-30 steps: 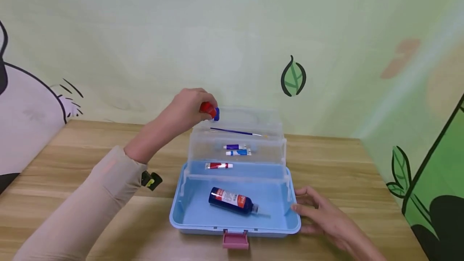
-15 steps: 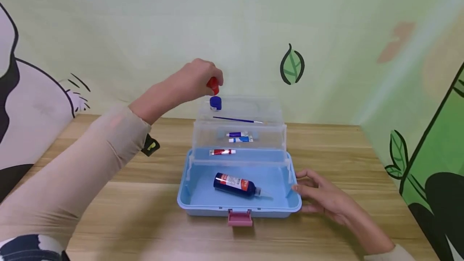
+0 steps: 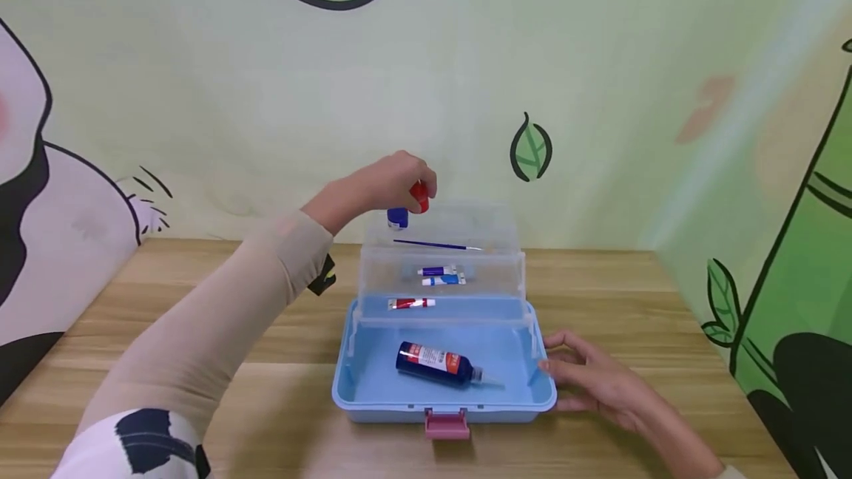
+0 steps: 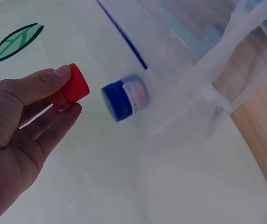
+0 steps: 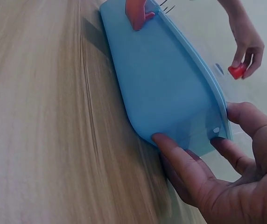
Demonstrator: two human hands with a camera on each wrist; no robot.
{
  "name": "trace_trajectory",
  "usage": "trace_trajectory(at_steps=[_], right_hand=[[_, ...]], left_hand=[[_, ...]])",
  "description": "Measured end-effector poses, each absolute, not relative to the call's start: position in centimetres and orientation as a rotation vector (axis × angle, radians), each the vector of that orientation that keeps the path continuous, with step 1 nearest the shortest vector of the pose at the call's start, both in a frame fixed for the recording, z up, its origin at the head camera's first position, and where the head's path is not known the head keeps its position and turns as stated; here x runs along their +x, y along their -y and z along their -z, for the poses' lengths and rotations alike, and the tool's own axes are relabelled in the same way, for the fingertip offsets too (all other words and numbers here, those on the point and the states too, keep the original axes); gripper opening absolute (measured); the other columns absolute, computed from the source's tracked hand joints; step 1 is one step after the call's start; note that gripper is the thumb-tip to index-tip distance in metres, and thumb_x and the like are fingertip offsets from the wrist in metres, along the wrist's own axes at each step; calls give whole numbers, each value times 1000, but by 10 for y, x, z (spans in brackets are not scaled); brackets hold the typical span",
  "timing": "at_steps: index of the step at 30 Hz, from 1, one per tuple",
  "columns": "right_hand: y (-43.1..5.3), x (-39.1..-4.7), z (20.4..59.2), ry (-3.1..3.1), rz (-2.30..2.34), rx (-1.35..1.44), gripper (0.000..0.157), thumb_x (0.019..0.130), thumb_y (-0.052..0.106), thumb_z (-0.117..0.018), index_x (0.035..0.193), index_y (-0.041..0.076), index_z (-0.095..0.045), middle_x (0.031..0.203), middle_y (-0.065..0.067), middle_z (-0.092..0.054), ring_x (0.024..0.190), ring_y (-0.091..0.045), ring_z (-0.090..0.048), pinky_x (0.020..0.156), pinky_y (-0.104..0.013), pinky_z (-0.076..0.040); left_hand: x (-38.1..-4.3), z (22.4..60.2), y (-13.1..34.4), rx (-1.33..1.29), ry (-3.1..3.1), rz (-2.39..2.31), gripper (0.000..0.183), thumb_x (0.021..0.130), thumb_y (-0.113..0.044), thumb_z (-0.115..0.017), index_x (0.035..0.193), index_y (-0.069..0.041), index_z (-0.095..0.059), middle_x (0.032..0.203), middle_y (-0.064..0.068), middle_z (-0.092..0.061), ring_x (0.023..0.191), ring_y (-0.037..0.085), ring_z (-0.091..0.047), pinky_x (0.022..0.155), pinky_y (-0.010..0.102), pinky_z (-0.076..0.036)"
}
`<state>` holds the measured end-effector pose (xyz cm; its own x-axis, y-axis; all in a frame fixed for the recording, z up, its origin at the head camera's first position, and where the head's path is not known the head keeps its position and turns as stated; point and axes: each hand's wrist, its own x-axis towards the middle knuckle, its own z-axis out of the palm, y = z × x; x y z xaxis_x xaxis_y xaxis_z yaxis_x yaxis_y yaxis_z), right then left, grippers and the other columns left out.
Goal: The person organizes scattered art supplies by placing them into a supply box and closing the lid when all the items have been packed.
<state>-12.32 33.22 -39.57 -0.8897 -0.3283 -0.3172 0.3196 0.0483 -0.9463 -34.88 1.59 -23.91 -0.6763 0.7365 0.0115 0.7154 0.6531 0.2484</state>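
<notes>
My left hand [image 3: 399, 182] pinches a small red paint jar [image 4: 73, 88] between thumb and fingertips, above the top tray of a tiered storage box. Beside it a blue-capped paint jar [image 4: 124, 98] stands in that clear top tray [image 3: 466, 222]. My right hand [image 3: 599, 383] holds the right end of the box's light blue base [image 5: 166, 79], thumb at the rim and fingers against the outer wall. Inside the base lies a dark blue bottle [image 3: 433, 364] with an orange and white label and a clear nozzle.
A thin paintbrush [image 3: 435, 245] lies in an upper tray. Purple [image 3: 435, 270], blue [image 3: 444, 280] and red paint tubes [image 3: 410, 303] lie in the tiers below. A pink latch [image 3: 447, 426] hangs at the box's front. A printed wall backdrop [image 3: 466, 94] stands behind the wooden table [image 3: 599, 287].
My left hand has moved right past the blue jar, keeping the red jar in its fingers. The blue jar stands in the tray. My right hand stays at the box; the head view has shifted.
</notes>
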Motion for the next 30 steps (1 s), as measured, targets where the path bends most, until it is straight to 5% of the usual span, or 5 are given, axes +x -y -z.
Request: trace_trajectory(at_steps=[17, 22, 30], right_hand=[[-333, -132, 393, -1921, 1856, 64, 42, 98, 18, -68, 128, 4, -44, 135, -25, -52, 110, -30, -64, 87, -49, -59], [-328, -143, 392, -1934, 1855, 43, 46, 98, 19, -68, 132, 1, -42, 134, -26, -52, 110, -31, -65, 87, -50, -58], [-333, -155, 394, -1906, 1843, -57, 69, 98, 15, -68, 152, 2, -26, 141, -30, -46, 111, -33, -65, 89, -54, -57]], left_hand=[[-360, 258, -32, 1241, -2751, -355, 36, 88, -3, -78, 123, -5, -69, 127, 11, -66, 118, 29, -58, 98, 36, -53], [-355, 259, -1, 1199, -2794, -524, 45, 88, -7, -79, 130, -8, -65, 142, 11, -57, 136, 31, -47, 109, 44, -46], [-294, 315, 84, 898, -2816, -1030, 48, 94, -5, -71, 138, 0, -54, 141, 21, -54, 128, 41, -55, 101, 52, -51]])
